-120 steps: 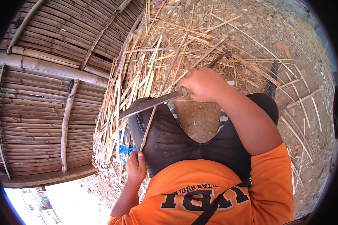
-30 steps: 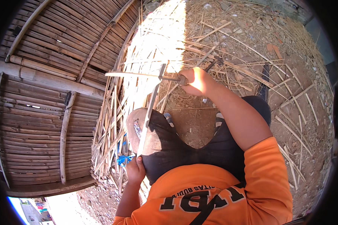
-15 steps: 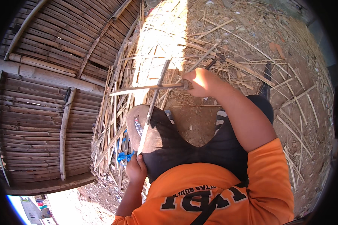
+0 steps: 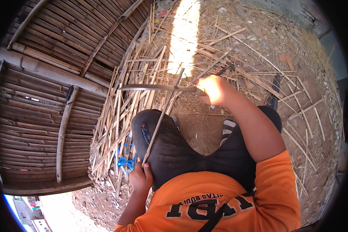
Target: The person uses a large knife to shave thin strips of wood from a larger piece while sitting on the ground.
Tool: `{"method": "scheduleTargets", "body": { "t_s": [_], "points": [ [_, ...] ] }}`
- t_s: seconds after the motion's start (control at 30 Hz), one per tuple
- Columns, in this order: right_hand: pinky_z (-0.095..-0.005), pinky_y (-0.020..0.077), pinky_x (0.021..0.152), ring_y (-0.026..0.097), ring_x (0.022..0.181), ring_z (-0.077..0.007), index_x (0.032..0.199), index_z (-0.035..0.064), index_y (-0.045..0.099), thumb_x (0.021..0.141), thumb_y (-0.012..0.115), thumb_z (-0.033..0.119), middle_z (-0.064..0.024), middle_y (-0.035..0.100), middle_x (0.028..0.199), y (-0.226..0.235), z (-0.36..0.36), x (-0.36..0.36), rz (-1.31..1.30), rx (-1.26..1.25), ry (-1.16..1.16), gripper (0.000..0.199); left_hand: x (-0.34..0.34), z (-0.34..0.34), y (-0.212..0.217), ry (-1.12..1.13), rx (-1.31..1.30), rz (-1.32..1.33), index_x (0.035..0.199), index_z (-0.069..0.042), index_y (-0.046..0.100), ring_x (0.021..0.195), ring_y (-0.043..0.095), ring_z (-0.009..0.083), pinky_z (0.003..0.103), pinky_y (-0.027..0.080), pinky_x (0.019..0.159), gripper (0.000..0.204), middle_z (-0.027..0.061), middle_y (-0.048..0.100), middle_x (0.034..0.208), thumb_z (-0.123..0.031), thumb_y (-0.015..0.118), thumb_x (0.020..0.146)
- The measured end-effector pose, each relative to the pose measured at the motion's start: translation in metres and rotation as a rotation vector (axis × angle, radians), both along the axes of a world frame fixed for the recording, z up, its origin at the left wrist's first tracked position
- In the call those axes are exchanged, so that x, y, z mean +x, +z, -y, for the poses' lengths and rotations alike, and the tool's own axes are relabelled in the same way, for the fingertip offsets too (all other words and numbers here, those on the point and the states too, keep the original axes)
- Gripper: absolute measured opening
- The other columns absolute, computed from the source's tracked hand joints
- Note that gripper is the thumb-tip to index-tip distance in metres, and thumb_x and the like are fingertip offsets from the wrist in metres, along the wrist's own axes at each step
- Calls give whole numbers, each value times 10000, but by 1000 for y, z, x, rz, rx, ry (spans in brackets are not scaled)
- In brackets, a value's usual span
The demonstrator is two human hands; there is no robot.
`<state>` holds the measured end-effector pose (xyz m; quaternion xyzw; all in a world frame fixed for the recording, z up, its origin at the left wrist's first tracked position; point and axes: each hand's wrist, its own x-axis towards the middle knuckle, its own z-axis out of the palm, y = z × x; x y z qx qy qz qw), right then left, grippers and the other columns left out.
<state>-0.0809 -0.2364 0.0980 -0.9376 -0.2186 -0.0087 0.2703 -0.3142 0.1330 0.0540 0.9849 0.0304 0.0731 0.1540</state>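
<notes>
A: What do the fingers have hold of?

B: The left hand (image 4: 141, 177) closes on the lower end of a slim bamboo strip (image 4: 159, 124), thumb laid against it. The right hand (image 4: 217, 90), bleached by glare, curls into a fist at the near end of a machete (image 4: 149, 87), its grip hidden in the palm.

A: Where does the strip lie?

B: It slants from the left hand over the left thigh of the dark trousers (image 4: 189, 154), its far end reaching past the machete, which crosses it there. Whether the edge bites in or only passes over, I cannot tell from here.

A: How would it handle?

B: Light, I judge: stiff along its length, springy sideways, apt to split with the grain and rough with splinters. The lower end looks the right hold, pinched between thumb and fingers, well apart from the blade.

A: And the machete?

B: Heavier, by its long blade, probably weighted forward; the grip is the only sensible hold.

A: What surrounds them?

B: Blue plastic (image 4: 127, 162) near the left hand, loose split bamboo (image 4: 120, 116) beyond it, and a bamboo-slat wall (image 4: 31, 135) farther left.
</notes>
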Motion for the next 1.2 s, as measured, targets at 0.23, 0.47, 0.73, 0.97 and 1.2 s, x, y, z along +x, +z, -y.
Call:
{"method": "scheduleTargets", "body": {
  "t_s": [0.23, 0.47, 0.73, 0.97, 1.2],
  "points": [
    [-470, 556, 704, 688, 786, -368, 1020, 62, 638, 736, 744, 180, -162, 677, 780, 21, 2, -12, 80, -69, 108, 325, 0, -3, 5, 32, -166, -10, 739, -37, 493, 537, 540, 441, 494, 357, 502, 536, 198, 495, 570, -435, 364, 1074],
    [-484, 554, 781, 688, 890, -385, 1035, 72, 689, 746, 686, 114, -175, 703, 875, 49, -6, -27, -110, -226, 93, 292, 1, -7, -4, 27, -196, -12, 720, -42, 526, 551, 559, 444, 498, 408, 508, 459, 207, 543, 606, -363, 480, 1043],
    [-480, 556, 760, 686, 869, -399, 1089, 72, 700, 749, 708, 159, -203, 705, 888, 30, -32, -31, -125, -193, 130, 351, 0, -5, -5, -2, -54, 36, 766, -49, 546, 564, 566, 441, 521, 418, 509, 369, 205, 560, 633, -309, 514, 1026],
    [-514, 553, 746, 686, 852, -402, 1091, 93, 707, 748, 726, 200, -198, 703, 857, -3, -49, -21, -154, -101, 200, 360, 2, -3, -5, 22, -31, 65, 739, -49, 535, 561, 571, 431, 524, 425, 511, 372, 197, 569, 634, -307, 554, 1007],
    [-502, 556, 778, 680, 899, -404, 994, 77, 720, 735, 674, 165, -197, 707, 906, 17, -61, -39, -217, -147, 164, 277, -5, -1, 6, 57, -33, 19, 759, -48, 553, 590, 587, 423, 522, 440, 534, 353, 188, 587, 652, -309, 582, 995]
  ]
}}
